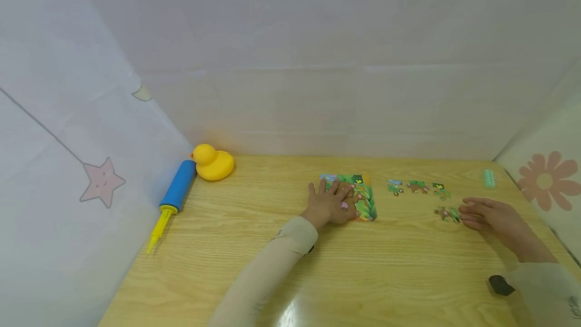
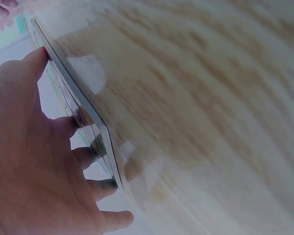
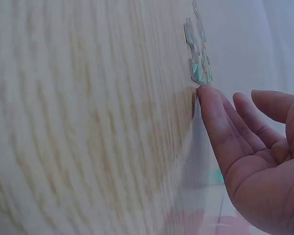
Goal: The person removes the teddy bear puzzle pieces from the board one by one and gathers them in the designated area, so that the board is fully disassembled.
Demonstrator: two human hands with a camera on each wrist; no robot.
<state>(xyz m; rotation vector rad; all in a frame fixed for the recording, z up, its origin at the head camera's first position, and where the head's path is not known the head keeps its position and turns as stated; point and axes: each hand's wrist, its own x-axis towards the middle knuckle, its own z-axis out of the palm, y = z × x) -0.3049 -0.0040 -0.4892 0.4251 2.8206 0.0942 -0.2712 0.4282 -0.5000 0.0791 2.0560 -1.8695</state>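
Observation:
My left hand (image 1: 331,205) lies spread on a colourful jigsaw puzzle board (image 1: 368,201), its fingers over the brown animal picture. In the left wrist view the fingertips (image 2: 104,188) press along the thin board (image 2: 78,90). My right hand (image 1: 492,218) rests low at the right with fingers nearly straight and nothing gripped. Its fingertips are at the right end of a brown and green puzzle piece (image 1: 447,213); the right wrist view shows them beside that piece's green end (image 3: 198,72), and whether they touch it I cannot tell.
Loose puzzle pieces (image 1: 418,186) lie in a row right of the board. A small pale green block (image 1: 489,178) sits at the back right. At the back left are a yellow rubber duck (image 1: 215,165) and a blue and yellow hand pump (image 1: 179,185). Fabric walls (image 1: 290,110) enclose the wooden table (image 1: 386,276).

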